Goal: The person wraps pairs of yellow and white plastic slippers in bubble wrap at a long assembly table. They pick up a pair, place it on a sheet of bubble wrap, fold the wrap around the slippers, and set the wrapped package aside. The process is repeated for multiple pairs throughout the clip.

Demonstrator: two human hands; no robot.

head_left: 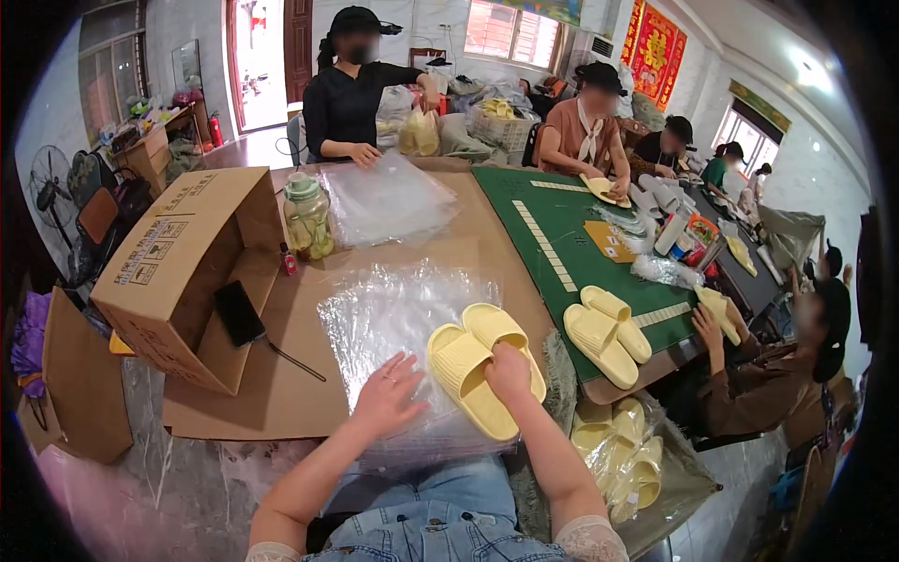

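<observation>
A pair of pale yellow slippers (457,363) is in my right hand (510,373), whose fingers reach in under the straps. The slippers are side by side, above a stack of clear plastic bags (370,309) on the cardboard-covered table. Just left of the slippers, my left hand (389,395) is open with its fingers spread, over the near part of the bags. Whether its fingertips touch the top bag I cannot tell. The slippers hide the right part of the stack.
On the left lies an open cardboard box (173,272) with a black phone (240,314) at its mouth. Beyond are a glass jar (307,220) and more bags (389,197). Slippers (599,342) rest on the green mat (534,201); bagged slippers (618,454) fill a sack. Co-workers sit around.
</observation>
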